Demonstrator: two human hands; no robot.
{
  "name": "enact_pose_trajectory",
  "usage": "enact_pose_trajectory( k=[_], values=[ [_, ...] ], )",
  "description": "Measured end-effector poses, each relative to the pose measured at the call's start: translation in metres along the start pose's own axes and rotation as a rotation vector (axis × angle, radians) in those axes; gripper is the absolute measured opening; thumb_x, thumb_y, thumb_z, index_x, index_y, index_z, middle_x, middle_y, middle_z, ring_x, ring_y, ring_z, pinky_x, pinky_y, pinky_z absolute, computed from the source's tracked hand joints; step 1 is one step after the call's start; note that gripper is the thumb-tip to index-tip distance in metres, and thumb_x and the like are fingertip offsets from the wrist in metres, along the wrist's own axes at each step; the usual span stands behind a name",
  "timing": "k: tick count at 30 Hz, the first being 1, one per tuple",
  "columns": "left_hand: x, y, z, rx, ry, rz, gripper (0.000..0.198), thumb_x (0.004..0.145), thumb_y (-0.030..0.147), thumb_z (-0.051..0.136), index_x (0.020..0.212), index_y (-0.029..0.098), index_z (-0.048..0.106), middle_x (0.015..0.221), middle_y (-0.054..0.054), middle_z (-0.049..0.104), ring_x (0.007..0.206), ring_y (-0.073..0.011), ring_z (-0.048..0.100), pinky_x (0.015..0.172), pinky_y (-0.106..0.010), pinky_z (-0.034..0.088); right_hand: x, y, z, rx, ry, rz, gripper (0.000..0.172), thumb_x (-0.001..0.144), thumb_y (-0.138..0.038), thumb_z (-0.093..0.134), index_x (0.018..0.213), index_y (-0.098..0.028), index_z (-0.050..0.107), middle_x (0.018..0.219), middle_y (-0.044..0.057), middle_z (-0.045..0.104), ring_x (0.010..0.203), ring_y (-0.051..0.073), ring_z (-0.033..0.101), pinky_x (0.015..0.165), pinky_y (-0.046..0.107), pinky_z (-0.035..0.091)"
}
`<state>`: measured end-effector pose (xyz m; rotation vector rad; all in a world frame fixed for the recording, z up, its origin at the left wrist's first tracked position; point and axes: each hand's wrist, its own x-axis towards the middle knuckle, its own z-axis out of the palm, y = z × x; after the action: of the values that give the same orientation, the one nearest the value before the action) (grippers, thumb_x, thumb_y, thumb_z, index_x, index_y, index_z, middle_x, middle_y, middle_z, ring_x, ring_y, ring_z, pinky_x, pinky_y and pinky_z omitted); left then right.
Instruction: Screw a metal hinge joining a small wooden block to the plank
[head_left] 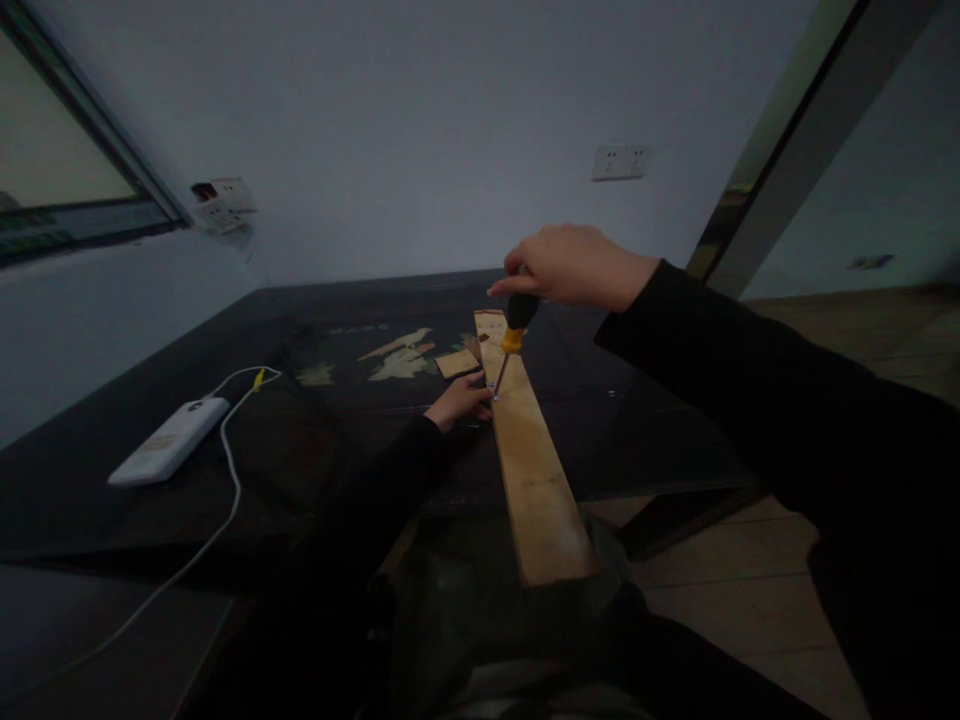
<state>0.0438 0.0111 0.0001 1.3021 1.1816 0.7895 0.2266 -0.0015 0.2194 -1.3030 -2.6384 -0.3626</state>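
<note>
My right hand [566,265] is wrapped around the dark handle of a screwdriver [513,338] with a yellow collar. The shaft slants down, its tip meeting a small shiny metal piece [494,391] at the left edge of a long wooden board [538,470]. At that same edge, my left hand [459,401] has its fingers closed against the board, close to the metal piece; the fingertips are partly hidden. The board lies on a dark table, and its near end juts past the front edge. Just left of it is a small square wood piece [457,363].
On the left of the dark table [315,450], a white power bank [171,440] lies with a white cable [234,470] trailing over the front edge. Pale bird-and-leaf patterns mark the tabletop. Wall sockets [620,162] sit on the wall behind.
</note>
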Motion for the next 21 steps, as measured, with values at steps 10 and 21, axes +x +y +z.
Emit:
enact_pose_trajectory(
  k=[10,21],
  values=[
    [0.0,-0.003,-0.002,-0.023,0.001,-0.002,0.062,0.079,0.015,0.063,0.138,0.019,0.046,0.087,-0.006,0.071,0.049,-0.0081,0.063,0.05,-0.017,0.052,0.0,0.01,-0.01,0.075,-0.152,-0.192,0.036,0.088,-0.041,0.051,0.111,-0.019,0.068,0.095,0.006,0.069,0.084,0.018,0.06,0.071,0.031,0.037],
    [-0.004,0.002,-0.001,-0.04,0.01,0.0,0.067,0.081,0.014,0.06,0.144,0.017,0.036,0.083,-0.005,0.071,0.047,-0.0086,0.062,0.05,-0.018,0.052,-0.003,0.006,-0.001,0.016,-0.033,-0.042,0.053,0.085,-0.059,0.048,0.11,-0.016,0.068,0.095,0.011,0.068,0.088,0.022,0.059,0.071,0.031,0.035]
  ],
)
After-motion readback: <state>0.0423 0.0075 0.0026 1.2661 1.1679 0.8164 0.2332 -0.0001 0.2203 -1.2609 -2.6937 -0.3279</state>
